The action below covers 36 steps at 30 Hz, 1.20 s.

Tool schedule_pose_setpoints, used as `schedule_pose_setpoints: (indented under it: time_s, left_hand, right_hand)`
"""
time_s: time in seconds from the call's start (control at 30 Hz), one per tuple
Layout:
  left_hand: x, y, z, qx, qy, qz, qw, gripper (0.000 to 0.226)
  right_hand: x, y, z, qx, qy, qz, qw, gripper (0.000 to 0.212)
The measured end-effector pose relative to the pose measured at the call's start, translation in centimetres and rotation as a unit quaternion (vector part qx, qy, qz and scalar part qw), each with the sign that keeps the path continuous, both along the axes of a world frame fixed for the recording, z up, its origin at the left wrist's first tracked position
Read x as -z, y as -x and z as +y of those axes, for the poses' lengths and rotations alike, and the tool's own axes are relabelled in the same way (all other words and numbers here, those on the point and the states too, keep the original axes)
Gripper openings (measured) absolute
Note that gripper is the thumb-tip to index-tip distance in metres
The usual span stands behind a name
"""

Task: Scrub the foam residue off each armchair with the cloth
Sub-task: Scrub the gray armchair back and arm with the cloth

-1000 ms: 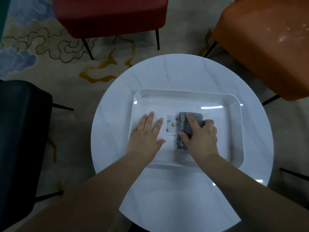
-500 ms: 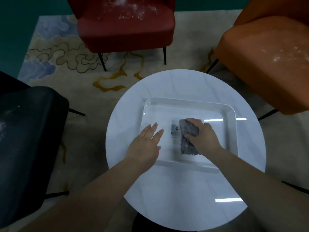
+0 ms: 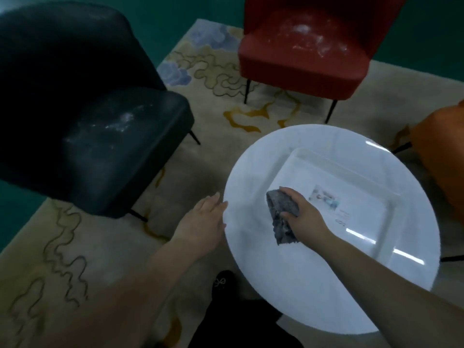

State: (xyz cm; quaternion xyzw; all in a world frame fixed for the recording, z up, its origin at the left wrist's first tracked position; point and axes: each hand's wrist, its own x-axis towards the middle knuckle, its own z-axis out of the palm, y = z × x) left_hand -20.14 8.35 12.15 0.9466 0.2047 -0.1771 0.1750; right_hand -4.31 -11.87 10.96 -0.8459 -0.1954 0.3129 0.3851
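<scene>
My right hand [image 3: 302, 212] grips a crumpled grey cloth [image 3: 280, 218] and holds it above the left part of the white tray [image 3: 371, 177]. My left hand [image 3: 204, 218] hovers with straight fingers just off the left edge of the round white table [image 3: 301, 292]. A black armchair [image 3: 105, 146] stands at the left with white foam streaks on its seat. At the back, a red armchair [image 3: 301, 56] carries white foam on its seat. Only an edge of the orange armchair [image 3: 439, 162] shows at the right.
The tray lies on the round table and has a small printed card [image 3: 326, 199] on its floor. A patterned beige rug [image 3: 226, 109] covers the floor between the chairs. Thin black chair legs stick out near the table. My dark shoe [image 3: 223, 285] is below the table's edge.
The view has swung left, bringing the black armchair into sight. My right hand lifted the cloth off the card and carried it left. My left hand left the tray and moved past the table's edge.
</scene>
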Motion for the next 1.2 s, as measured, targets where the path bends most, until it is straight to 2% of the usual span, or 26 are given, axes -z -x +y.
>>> schedule_pose_setpoints:
  time_s: [0.23,0.4,0.5,0.63,0.8,1.03,1.2]
  left_hand:
    - [-3.5,11.5,1.5,-0.126,-0.01,0.014,0.992,0.06]
    - [-3.6,21.0,1.4,-0.211,0.007,0.0,0.977,0.057]
    - [-3.5,27.3,0.7,-0.265,0.012,0.0,0.964,0.057]
    - [-3.8,35.6,-0.4,-0.355,0.011,0.01,0.935,0.058]
    - [-4.5,43.8,-2.3,-0.478,-0.002,-0.005,0.878,0.057]
    - [-4.5,51.6,-6.8,-0.626,-0.002,-0.01,0.78,0.059]
    - [-3.5,54.5,-10.5,-0.737,-0.002,0.008,0.676,0.059]
  right_hand:
    - [-3.4,6.8,5.3,-0.111,-0.016,0.003,0.994,0.048]
    - [-5.6,13.0,8.6,-0.171,-0.017,0.026,0.985,0.064]
    - [-6.2,17.3,10.9,-0.243,0.003,-0.015,0.97,0.066]
    - [-6.7,24.1,14.8,-0.336,0.008,-0.014,0.942,0.064]
    - [-7.2,32.7,19.4,-0.46,0.013,-0.003,0.888,0.061]
    - [-6.5,43.2,24.2,-0.619,-0.004,-0.001,0.785,0.062]
    - [-6.5,48.7,26.6,-0.718,-0.011,-0.009,0.696,0.063]
